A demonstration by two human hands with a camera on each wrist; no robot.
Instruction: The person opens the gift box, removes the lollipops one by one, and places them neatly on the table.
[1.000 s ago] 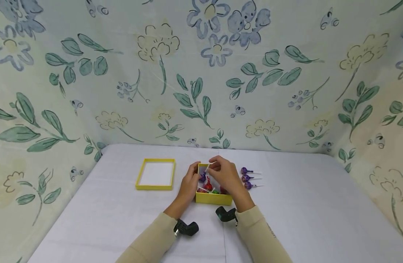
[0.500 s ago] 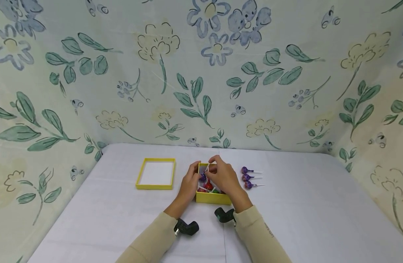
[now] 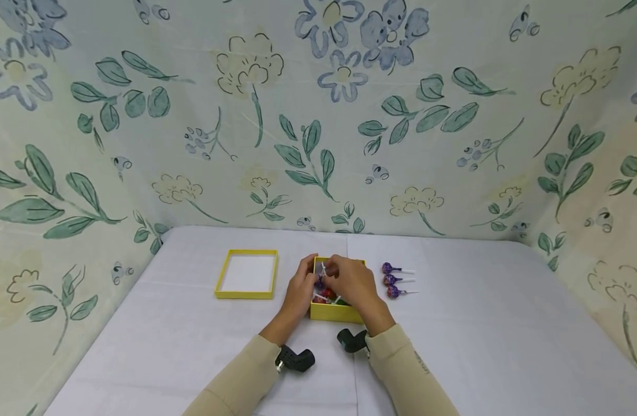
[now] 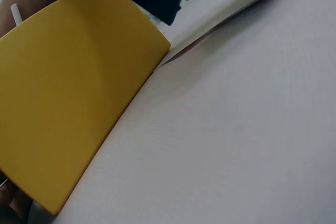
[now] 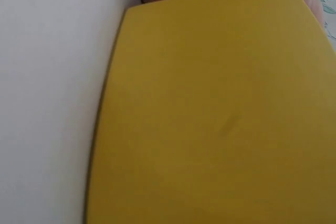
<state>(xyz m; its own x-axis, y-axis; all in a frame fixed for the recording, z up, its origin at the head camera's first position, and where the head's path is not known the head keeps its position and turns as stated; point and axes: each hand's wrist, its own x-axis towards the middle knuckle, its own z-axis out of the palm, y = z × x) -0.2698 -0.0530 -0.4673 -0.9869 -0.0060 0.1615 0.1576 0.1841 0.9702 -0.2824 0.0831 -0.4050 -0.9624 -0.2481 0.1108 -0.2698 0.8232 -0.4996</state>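
In the head view a yellow box (image 3: 337,314) stands on the table with several lollipops inside. My left hand (image 3: 298,289) grips the box along its left wall. Over the box is my right hand (image 3: 353,283), its thumb and fingertips pinching the white stick of a purple lollipop (image 3: 320,283). A red lollipop (image 3: 328,293) lies below that hand, which hides the box's right part. In the left wrist view the yellow box (image 4: 79,93) fills the left side. The box wall (image 5: 210,108) takes up most of the right wrist view, with part of a hand behind it.
A shallow yellow-rimmed lid (image 3: 244,297) lies left of the box. Right of it, three purple lollipops (image 3: 390,280) lie in a column with sticks pointing right. A white cloth (image 3: 479,323) covers the table; a floral curtain (image 3: 318,162) hangs behind.
My right hand has shifted slightly down and left over the box, and its fingers have drawn in around the stick, which now leans differently. The left hand stays on the box.
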